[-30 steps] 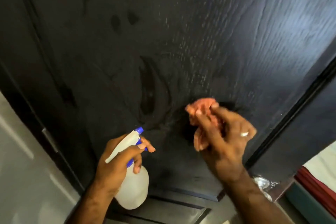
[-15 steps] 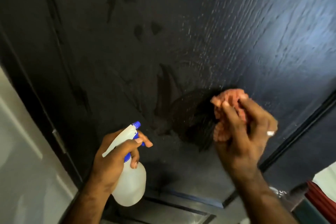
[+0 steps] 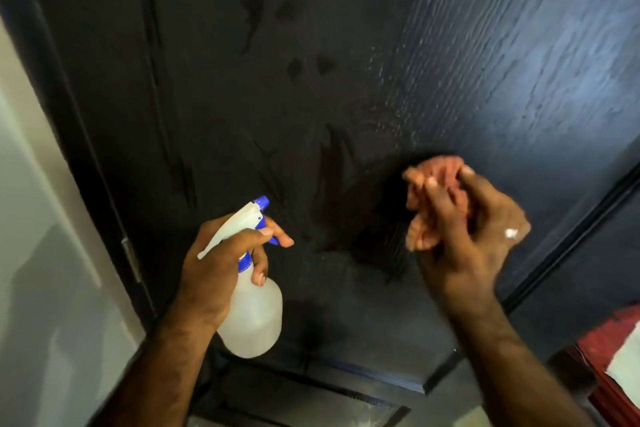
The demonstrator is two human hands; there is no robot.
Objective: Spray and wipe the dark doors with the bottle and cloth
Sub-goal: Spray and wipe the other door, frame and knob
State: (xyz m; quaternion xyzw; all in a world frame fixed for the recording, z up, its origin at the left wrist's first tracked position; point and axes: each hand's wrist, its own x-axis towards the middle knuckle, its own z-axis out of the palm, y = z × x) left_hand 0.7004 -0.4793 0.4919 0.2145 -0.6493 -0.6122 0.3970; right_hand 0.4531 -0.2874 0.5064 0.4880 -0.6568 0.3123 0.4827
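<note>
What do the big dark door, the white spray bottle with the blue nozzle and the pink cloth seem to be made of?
Dark door: probably wood or wood-look laminate, with raised grain that catches the light. White spray bottle with blue nozzle: translucent, cloudy plastic. Pink cloth: soft, bunched fabric, too blurred to tell the weave.

Right hand (image 3: 464, 229) motion-blurred; cloth (image 3: 436, 177) mostly hidden under its fingers. Bottle (image 3: 254, 315) neck covered by left hand (image 3: 221, 263). Door (image 3: 346, 97) cut off at top; red item (image 3: 609, 336) cropped at right edge.
</note>
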